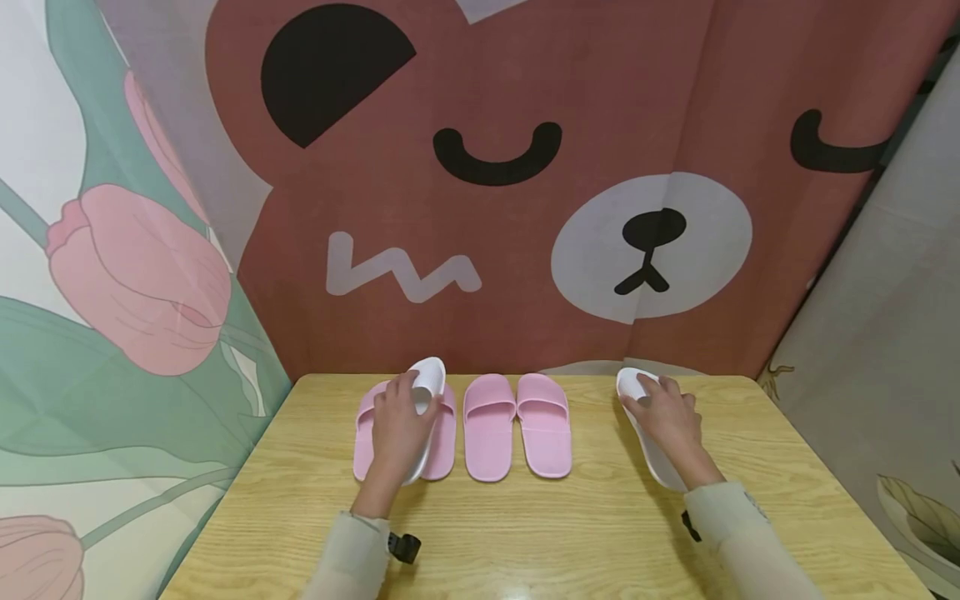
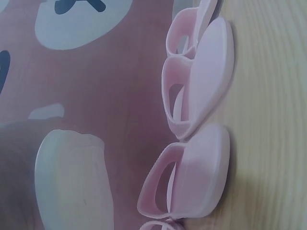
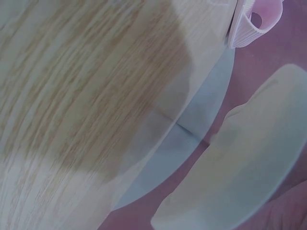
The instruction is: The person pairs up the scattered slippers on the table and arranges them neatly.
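My left hand (image 1: 401, 427) grips a white slipper (image 1: 430, 375) by its strap, over the leftmost pair of pink slippers (image 1: 446, 433), which it partly covers. That white slipper (image 2: 74, 182) shows pale and close at the lower left of the left wrist view. On the right, my right hand (image 1: 667, 417) holds another white slipper (image 1: 662, 465) around the strap, toe pointing to the back wall. In the right wrist view this slipper (image 3: 244, 153) fills the lower right, above the table's back edge. Both straps are partly hidden by fingers.
A second pair of pink slippers (image 1: 488, 450) stands side by side at the back of the wooden table (image 1: 525, 533), toes to the wall. Behind rises a cloth with a bear print (image 1: 510, 225). Patterned cloths hang left (image 1: 150, 283) and right (image 1: 885, 317).
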Action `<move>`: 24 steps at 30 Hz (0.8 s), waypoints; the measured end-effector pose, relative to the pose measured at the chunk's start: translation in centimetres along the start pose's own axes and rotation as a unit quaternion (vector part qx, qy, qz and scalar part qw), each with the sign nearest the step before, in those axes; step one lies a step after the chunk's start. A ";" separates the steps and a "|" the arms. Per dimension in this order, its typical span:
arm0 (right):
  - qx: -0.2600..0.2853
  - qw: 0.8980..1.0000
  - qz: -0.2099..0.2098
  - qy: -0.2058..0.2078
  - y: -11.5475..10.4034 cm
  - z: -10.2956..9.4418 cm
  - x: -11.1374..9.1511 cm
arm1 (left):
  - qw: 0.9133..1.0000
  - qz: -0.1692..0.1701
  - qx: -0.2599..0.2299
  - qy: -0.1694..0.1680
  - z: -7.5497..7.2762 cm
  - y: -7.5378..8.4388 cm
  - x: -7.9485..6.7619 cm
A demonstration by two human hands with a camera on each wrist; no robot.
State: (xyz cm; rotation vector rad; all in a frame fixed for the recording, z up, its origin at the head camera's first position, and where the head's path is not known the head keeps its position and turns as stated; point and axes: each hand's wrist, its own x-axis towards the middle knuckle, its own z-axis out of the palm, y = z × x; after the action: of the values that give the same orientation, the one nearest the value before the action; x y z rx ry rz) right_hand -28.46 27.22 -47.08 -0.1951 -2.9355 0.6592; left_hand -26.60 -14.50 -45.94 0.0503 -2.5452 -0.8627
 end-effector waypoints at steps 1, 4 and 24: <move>0.000 1.000 0.000 -0.001 0.0 0.0 0.0 | 1.000 0.000 0.000 0.000 0.1 0.1 0.0; 0.000 1.000 0.001 -0.001 0.0 -0.1 0.0 | 1.000 0.002 -0.001 0.002 0.3 0.4 -0.1; -0.004 1.000 0.001 0.009 0.3 -0.1 0.2 | 1.000 0.011 -0.007 0.001 1.7 2.4 -0.6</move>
State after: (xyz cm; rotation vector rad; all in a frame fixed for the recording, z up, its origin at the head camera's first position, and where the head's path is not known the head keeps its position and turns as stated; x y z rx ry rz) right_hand -28.59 27.56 -47.10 -0.2029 -2.9221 0.6428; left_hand -26.55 -11.55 -45.97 0.0195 -2.5324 -0.8715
